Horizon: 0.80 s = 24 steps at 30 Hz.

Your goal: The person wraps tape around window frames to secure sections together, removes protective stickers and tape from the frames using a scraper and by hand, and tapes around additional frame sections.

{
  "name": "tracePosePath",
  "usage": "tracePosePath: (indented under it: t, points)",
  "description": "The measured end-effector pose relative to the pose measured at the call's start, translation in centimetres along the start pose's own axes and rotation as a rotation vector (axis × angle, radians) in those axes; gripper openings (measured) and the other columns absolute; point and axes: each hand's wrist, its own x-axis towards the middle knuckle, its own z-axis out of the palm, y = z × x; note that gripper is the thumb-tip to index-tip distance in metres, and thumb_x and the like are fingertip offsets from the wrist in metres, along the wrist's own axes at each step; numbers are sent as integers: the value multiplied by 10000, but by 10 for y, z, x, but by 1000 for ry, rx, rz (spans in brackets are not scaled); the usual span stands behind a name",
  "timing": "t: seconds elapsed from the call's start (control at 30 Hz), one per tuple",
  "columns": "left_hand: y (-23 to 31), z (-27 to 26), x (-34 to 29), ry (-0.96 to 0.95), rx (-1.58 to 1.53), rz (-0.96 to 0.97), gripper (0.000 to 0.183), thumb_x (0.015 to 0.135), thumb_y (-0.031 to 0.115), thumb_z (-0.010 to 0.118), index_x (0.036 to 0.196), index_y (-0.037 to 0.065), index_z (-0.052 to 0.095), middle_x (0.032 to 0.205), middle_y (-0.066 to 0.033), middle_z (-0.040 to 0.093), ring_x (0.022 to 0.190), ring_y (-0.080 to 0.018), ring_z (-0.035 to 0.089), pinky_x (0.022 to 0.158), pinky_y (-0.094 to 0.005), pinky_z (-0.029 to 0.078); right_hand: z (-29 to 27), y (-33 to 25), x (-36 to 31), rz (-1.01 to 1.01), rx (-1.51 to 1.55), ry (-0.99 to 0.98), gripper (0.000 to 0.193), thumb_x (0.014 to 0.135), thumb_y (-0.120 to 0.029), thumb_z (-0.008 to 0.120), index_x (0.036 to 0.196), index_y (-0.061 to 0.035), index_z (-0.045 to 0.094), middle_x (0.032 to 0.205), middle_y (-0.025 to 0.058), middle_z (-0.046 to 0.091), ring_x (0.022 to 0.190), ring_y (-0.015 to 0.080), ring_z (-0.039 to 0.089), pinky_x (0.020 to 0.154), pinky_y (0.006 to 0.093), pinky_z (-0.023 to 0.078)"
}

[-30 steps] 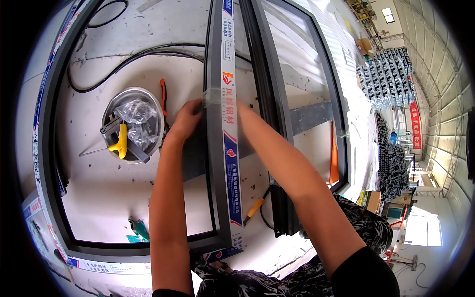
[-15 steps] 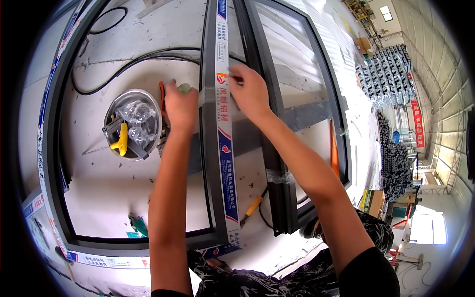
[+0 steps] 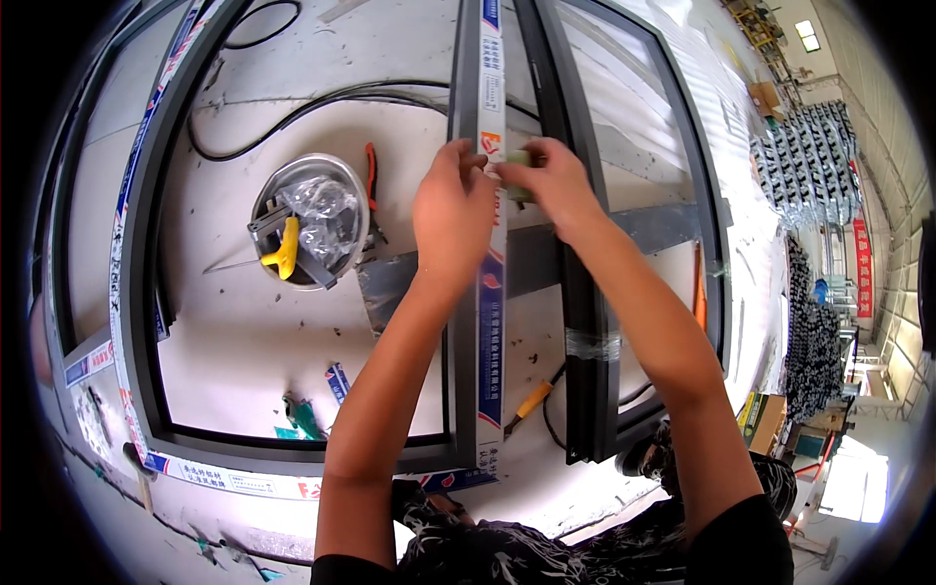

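My two hands meet over the dark grey window frame's upright bar point(image 3: 491, 331), which wears a white and blue printed film. My right hand point(image 3: 560, 183) closes on a small pale green roll, apparently clear tape point(image 3: 520, 160), at the bar's right side. Just across the bar, my left hand point(image 3: 454, 207) has its fingers bent and pressed together near the film. Whatever the left fingertips pinch is hidden. Right beside this bar runs a stack of black profiles point(image 3: 583, 292), bound lower down with clear wrap point(image 3: 592, 343).
Inside the left frame opening, a metal bowl point(image 3: 261, 207) holds plastic bags and a yellow-handled hex key point(image 3: 285, 249). Red-handled pliers point(image 3: 371, 175) lie beside it. A black cable point(image 3: 283, 125) curves behind. A yellow-handled screwdriver point(image 3: 531, 400) lies below the bar. Metal parts are stacked far right.
The green roll has passed from my left hand, across the bar, to my right hand. Both hands have drawn close together. The whole view has shifted, so the frame appears farther right.
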Motion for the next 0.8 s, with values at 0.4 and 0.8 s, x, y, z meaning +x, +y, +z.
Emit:
tracePosePath:
  t: [0.4,0.8]
  points:
    - [-148,-10,31,-368,-830,-677,292,945,126,561,1220,29,576,1056,-73,661,895,-162,634,746,-265,508,25,85,22,338,56,-38,370,893,-192,679,1174,37,606,1004,105,679,813,181,630,690,305,517]
    - [-159,-9,32,-342,-439,-874,447,985,353,532,1314,51,532,1053,-78,635,897,-175,586,695,-342,494,69,104,63,625,702,-246,419,1019,-336,383,1157,-16,615,952,109,699,747,209,697,647,328,600]
